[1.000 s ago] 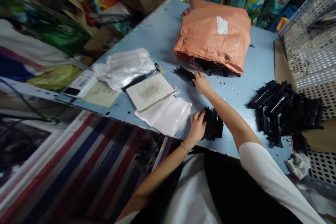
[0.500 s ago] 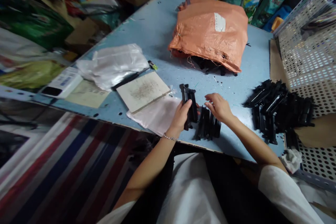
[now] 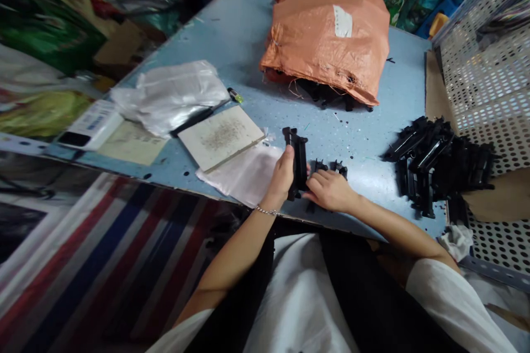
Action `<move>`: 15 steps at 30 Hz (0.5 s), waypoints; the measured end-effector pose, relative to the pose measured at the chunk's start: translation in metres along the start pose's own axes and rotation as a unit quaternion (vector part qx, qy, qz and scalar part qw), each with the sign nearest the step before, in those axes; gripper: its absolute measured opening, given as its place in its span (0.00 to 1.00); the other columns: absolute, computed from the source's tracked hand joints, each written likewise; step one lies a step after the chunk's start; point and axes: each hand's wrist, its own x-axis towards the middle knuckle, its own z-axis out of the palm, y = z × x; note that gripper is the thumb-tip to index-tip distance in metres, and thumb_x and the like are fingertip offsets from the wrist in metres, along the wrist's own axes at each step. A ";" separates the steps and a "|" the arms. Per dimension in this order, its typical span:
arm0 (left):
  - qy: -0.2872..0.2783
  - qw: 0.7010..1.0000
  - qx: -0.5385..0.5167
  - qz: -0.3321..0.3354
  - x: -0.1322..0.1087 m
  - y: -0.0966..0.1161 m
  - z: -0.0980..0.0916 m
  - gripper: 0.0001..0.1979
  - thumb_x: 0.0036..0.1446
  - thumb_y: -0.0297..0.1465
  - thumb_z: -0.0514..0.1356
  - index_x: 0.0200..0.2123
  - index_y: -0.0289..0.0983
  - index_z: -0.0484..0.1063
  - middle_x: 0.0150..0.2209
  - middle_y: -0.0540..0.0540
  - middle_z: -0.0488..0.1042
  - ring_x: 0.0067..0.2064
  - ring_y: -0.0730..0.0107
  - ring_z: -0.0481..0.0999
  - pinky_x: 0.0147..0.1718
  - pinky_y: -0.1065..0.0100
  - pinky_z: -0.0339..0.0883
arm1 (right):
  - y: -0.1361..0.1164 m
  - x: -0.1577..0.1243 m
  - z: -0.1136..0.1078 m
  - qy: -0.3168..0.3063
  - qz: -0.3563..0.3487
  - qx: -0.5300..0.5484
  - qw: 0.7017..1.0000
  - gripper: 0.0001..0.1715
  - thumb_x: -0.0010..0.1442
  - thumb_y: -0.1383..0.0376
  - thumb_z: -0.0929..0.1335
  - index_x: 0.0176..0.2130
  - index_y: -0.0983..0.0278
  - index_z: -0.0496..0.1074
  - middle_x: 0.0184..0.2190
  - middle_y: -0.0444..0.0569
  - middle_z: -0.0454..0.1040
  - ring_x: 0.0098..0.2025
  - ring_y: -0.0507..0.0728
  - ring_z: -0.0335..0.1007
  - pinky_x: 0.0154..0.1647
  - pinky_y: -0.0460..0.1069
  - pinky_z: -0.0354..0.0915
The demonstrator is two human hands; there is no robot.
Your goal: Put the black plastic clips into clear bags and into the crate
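Note:
My left hand grips a long black plastic moulded part, held upright above the blue table. A beaded bracelet circles that wrist. My right hand lies close by, its fingertips against the lower end of the part. Under and behind the right hand is a small stack of similar black parts, mostly hidden. A large heap of black parts lies at the table's right side. More black parts poke out beneath an orange woven sack.
A pale plastic sheet lies beside my left hand, under a board with a speckled surface. Crumpled clear plastic lies farther left. A perforated metal shelf stands right; striped fabric hangs below the near edge.
My left hand has lifted a black part off the small stack and holds it upright. My right hand has come from near the sack to rest against that part, over the stack.

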 end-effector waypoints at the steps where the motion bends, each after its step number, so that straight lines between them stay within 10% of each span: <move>1: 0.002 1.000 0.014 0.001 0.003 -0.001 -0.001 0.33 0.61 0.61 0.49 0.32 0.37 0.75 0.23 0.45 0.73 0.30 0.64 0.78 0.27 0.68 0.71 | -0.004 -0.004 0.004 -0.008 0.008 -0.011 1.000 0.26 0.74 0.50 0.57 0.37 0.65 0.71 0.33 0.53 0.77 0.35 0.56 0.70 0.33 0.50 0.57; 5: 0.069 0.994 0.056 0.070 0.014 -0.017 -0.011 0.21 0.63 0.51 0.57 0.46 0.40 0.73 0.39 0.44 0.78 0.46 0.62 0.79 0.44 0.64 0.74 | 0.010 0.001 0.009 -0.077 0.078 0.067 0.992 0.23 0.74 0.52 0.58 0.41 0.63 0.72 0.33 0.49 0.77 0.32 0.54 0.71 0.30 0.48 0.56; 11: 0.052 0.951 0.280 0.125 -0.001 -0.070 -0.004 0.19 0.63 0.30 0.55 0.57 0.36 0.68 0.57 0.34 0.70 0.64 0.51 0.66 0.66 0.46 0.56 | 0.121 0.080 -0.011 0.035 0.330 0.005 0.943 0.21 0.73 0.61 0.57 0.59 0.64 0.68 0.54 0.61 0.72 0.48 0.63 0.73 0.45 0.53 0.65; 15: 0.035 0.938 0.309 0.152 -0.016 -0.092 0.012 0.28 0.59 0.22 0.53 0.64 0.37 0.63 0.62 0.34 0.65 0.67 0.51 0.61 0.68 0.45 0.53 | 0.177 0.134 -0.014 0.003 0.388 0.002 0.922 0.28 0.73 0.57 0.59 0.68 0.58 0.60 0.57 0.63 0.68 0.52 0.69 0.72 0.50 0.60 0.65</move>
